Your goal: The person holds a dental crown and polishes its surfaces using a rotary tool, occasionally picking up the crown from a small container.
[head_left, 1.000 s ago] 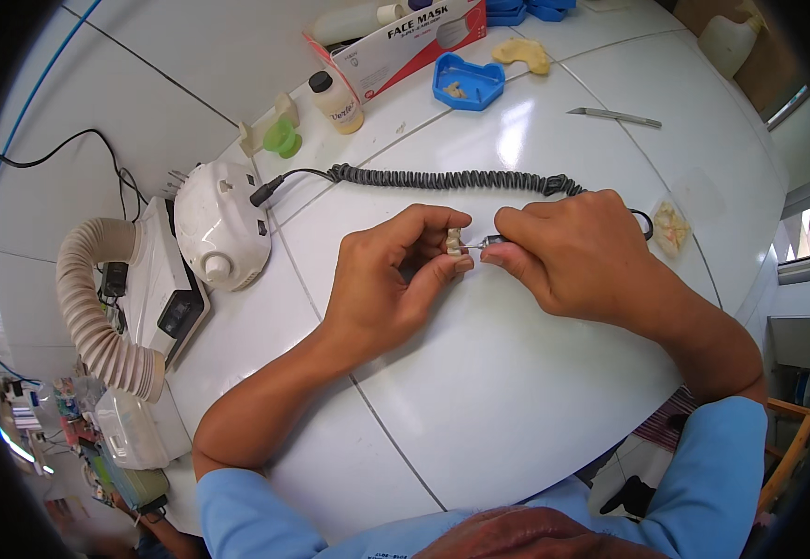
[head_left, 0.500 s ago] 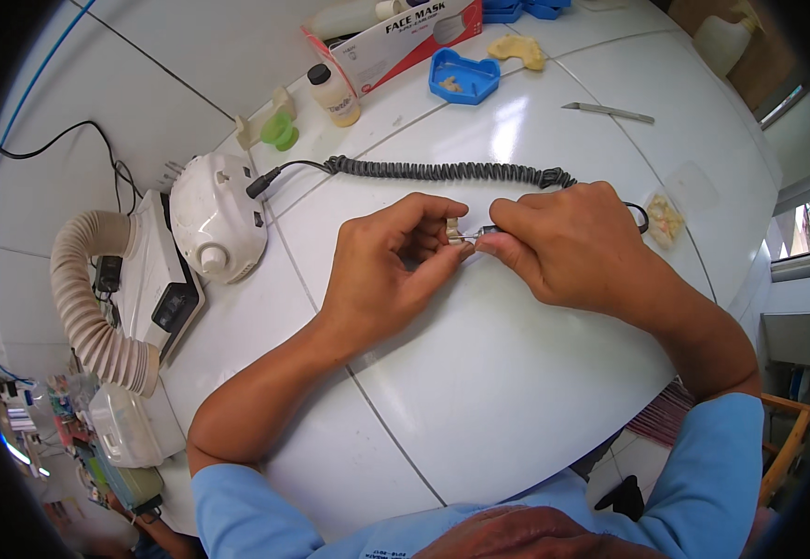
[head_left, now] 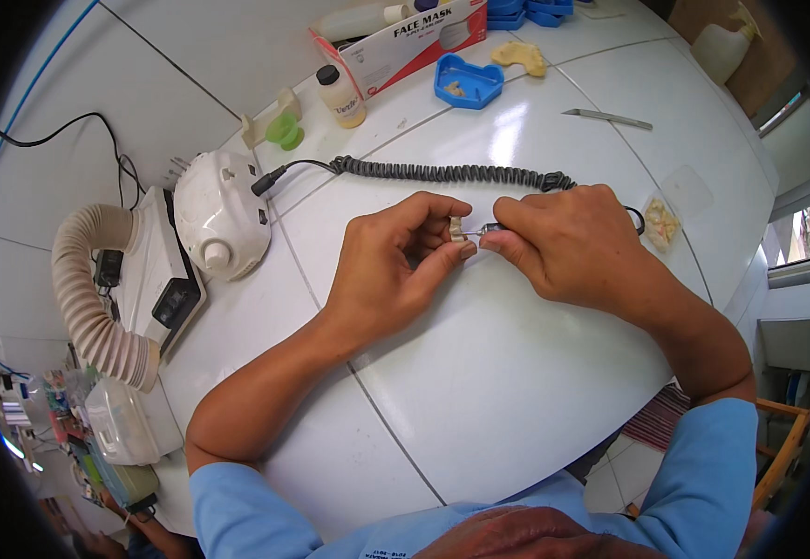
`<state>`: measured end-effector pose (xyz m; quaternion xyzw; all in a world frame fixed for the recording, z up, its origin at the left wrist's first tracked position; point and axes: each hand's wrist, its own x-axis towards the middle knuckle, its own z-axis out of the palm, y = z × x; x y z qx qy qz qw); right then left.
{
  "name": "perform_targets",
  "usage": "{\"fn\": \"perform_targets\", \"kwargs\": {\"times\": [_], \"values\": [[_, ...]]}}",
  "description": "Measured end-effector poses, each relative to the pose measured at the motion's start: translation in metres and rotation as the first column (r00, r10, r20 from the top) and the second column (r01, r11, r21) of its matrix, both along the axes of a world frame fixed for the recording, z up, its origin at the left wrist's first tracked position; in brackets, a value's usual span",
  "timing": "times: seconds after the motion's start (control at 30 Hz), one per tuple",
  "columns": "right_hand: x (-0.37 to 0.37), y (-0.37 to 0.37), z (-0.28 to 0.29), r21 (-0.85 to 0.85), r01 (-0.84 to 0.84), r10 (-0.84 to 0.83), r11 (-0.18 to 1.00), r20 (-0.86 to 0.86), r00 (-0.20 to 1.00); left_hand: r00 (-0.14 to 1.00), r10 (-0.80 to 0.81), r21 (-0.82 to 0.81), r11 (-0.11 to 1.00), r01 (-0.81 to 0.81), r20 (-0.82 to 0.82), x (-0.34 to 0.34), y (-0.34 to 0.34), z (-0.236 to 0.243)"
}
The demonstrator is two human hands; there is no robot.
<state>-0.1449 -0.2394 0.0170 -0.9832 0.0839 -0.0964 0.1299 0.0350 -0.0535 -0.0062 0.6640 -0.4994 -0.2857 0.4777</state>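
Observation:
Between the thumb and fingers of my left hand (head_left: 386, 261) is a small cream-coloured dental piece (head_left: 456, 229), which looks like a few joined teeth. My right hand (head_left: 572, 244) is wrapped round a rotary handpiece (head_left: 492, 228), most of it hidden by the fingers. Its thin metal bur points left and its tip is at the dental piece; whether it touches, I cannot tell. A black coiled cord (head_left: 451, 172) runs behind both hands to the white control unit (head_left: 222, 219) at the left.
At the left stands a white device with a ribbed hose (head_left: 79, 279). Along the back are a capped bottle (head_left: 340, 97), a green cup (head_left: 284, 131), a mask box (head_left: 405, 51), a blue tray (head_left: 468, 82) and a yellowish arch-shaped cast (head_left: 519, 59). A knife (head_left: 607, 118) and a small bag (head_left: 661, 224) lie to the right.
Both hands hold nearly the same place, with the dental piece turned slightly in my left fingers. The whole view has shifted a little.

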Motion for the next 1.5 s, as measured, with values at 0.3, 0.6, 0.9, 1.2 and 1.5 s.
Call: {"fn": "perform_targets", "kwargs": {"times": [0.3, 0.6, 0.9, 1.2, 1.5], "values": [[0.003, 0.002, -0.001, -0.001, 0.008, -0.008, 1.0, -0.014, 1.0, 1.0, 0.011, 0.006, 1.0, -0.012, 0.018, 0.0, 0.002, 0.0], [-0.002, 0.003, 0.006, 0.016, 0.002, -0.001, 1.0, -0.074, 0.997, 0.999, 0.004, 0.018, 1.0, -0.005, 0.048, -0.004, 0.002, 0.0], [0.007, -0.002, 0.007, 0.038, 0.015, -0.011, 0.999, -0.096, 0.995, 1.0, -0.003, -0.011, 1.0, 0.003, -0.012, 0.003, 0.0, 0.001], [0.014, 0.001, -0.007, 0.107, -0.049, 0.039, 0.993, 0.094, 0.995, 0.992, 0.063, -0.113, 0.991, -0.075, -0.106, 0.009, 0.013, -0.02], [-0.005, -0.006, -0.004, 0.123, 0.003, -0.023, 0.992, 0.165, 0.986, 0.971, 0.137, -0.155, 0.973, -0.169, -0.197, 0.002, 0.003, -0.029]]}}
